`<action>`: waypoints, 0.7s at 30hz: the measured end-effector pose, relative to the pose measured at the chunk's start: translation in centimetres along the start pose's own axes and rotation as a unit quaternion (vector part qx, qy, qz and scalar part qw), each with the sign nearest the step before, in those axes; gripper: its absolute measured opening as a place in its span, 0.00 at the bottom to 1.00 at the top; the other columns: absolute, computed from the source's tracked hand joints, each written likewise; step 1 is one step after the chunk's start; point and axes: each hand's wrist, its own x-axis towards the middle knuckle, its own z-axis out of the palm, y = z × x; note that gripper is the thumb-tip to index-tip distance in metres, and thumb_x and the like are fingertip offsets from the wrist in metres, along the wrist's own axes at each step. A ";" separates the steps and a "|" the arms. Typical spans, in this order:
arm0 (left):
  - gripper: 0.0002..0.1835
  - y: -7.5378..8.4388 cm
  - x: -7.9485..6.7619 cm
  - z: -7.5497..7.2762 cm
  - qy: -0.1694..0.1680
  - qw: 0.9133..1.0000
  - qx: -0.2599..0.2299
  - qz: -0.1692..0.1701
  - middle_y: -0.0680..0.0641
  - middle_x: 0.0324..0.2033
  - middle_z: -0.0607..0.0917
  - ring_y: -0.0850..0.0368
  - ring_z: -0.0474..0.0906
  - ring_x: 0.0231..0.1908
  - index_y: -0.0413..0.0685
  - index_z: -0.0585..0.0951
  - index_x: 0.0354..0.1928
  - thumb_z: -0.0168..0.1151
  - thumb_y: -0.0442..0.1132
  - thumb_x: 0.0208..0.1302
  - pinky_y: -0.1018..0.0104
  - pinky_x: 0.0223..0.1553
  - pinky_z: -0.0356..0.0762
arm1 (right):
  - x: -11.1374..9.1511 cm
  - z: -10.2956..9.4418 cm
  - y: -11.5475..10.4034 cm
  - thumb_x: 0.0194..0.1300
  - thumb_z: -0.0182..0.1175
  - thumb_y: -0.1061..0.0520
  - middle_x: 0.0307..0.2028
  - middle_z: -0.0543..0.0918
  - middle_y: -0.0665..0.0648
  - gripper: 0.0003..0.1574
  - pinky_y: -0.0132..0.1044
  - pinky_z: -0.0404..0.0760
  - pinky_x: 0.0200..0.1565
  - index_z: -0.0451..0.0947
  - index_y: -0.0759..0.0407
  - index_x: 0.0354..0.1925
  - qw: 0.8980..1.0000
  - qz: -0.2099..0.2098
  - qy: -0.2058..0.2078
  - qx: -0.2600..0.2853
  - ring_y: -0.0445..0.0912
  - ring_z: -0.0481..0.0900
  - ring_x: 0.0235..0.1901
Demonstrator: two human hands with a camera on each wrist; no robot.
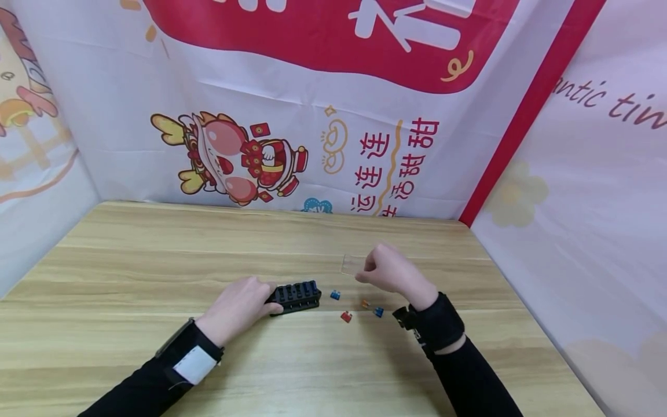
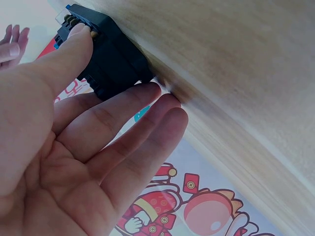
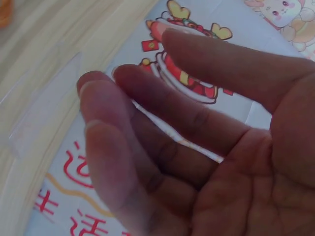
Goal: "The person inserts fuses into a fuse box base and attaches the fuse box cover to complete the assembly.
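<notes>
The block point(image 1: 298, 297) is black, the tabletop point(image 1: 156, 249) pale wood-grained.

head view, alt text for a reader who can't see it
A person's left hand grips a black slotted plastic block on a pale wooden table; the right hand is beside a clear rectangular plastic piece. Two small blue pieces, one orange and one red lie nearby.

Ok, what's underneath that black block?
The black block hides whatever lies beneath; wooden table shows along its near side, and the left hand grips its left end.
</notes>
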 end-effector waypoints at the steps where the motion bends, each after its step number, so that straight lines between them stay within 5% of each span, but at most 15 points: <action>1: 0.15 0.0 0.0 0.0 0.000 1.000 0.001 0.000 0.55 0.16 0.68 0.62 0.62 0.17 0.48 0.77 0.25 0.68 0.51 0.55 0.67 0.18 0.60 | -0.1 0.0 0.4 0.60 0.66 0.52 0.13 0.64 0.46 0.21 0.31 0.59 0.21 0.74 0.54 0.14 1.000 -0.004 -0.001 -0.002 0.40 0.60 0.15; 10: 0.15 -0.1 -0.1 0.0 0.008 1.000 0.002 0.007 0.56 0.16 0.68 0.62 0.63 0.16 0.49 0.76 0.25 0.68 0.51 0.55 0.67 0.18 0.61 | -0.9 0.6 2.6 0.58 0.67 0.56 0.17 0.73 0.45 0.10 0.32 0.68 0.24 0.78 0.51 0.21 0.997 -0.073 0.016 -0.026 0.39 0.68 0.18; 21: 0.15 -0.1 -0.2 0.2 0.014 1.000 0.010 0.013 0.56 0.16 0.68 0.63 0.63 0.16 0.49 0.76 0.26 0.68 0.51 0.55 0.67 0.18 0.62 | -1.5 2.1 1.1 0.60 0.66 0.50 0.19 0.72 0.40 0.10 0.29 0.68 0.23 0.77 0.46 0.23 0.982 -0.153 0.067 -0.088 0.35 0.69 0.18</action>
